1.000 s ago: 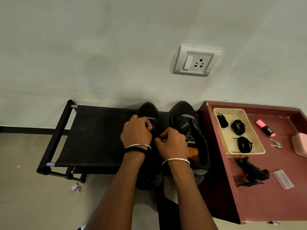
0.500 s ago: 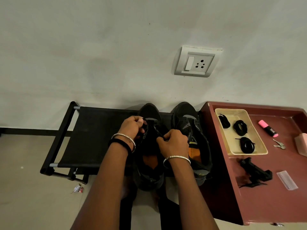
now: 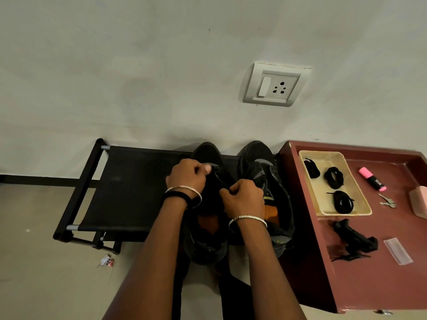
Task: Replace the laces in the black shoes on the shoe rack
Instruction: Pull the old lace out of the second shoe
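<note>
Your left hand (image 3: 187, 175) sits just above the centre of the frame with its fingers curled in and the thumb pressed against them, pinching one end of a thin black lace (image 3: 219, 181). Your right hand (image 3: 243, 197), just right of it and slightly lower, is closed the same way, gripping the other stretch of that lace. The lace runs as a short slanting line between the two fists. A silver bangle (image 3: 184, 189) and a black band (image 3: 178, 196) circle your left wrist, and a second silver bangle (image 3: 248, 219) circles the right.

Both hands hover over the tongue area of a black shoe (image 3: 208, 153), whose toe points at the wall. How the lace sits in the eyelets is too dark to tell. A second black shoe (image 3: 256, 155) stands just beside it on the right. Both rest on the right end of the black shoe rack (image 3: 129, 181).

At the right of the frame, touching the rack, is a maroon table (image 3: 369, 285). On it, a cream tray (image 3: 321, 153) holds three coiled black laces (image 3: 333, 177). To the right of the tray lie a pink highlighter (image 3: 372, 179) and keys (image 3: 387, 201). Below the tray lie a black clamp-like object (image 3: 355, 239) and a clear plastic strip (image 3: 398, 251).

A wall socket (image 3: 275, 84) sits above the shoes, and a crumpled wrapper (image 3: 106, 260) lies on the floor at lower left.
</note>
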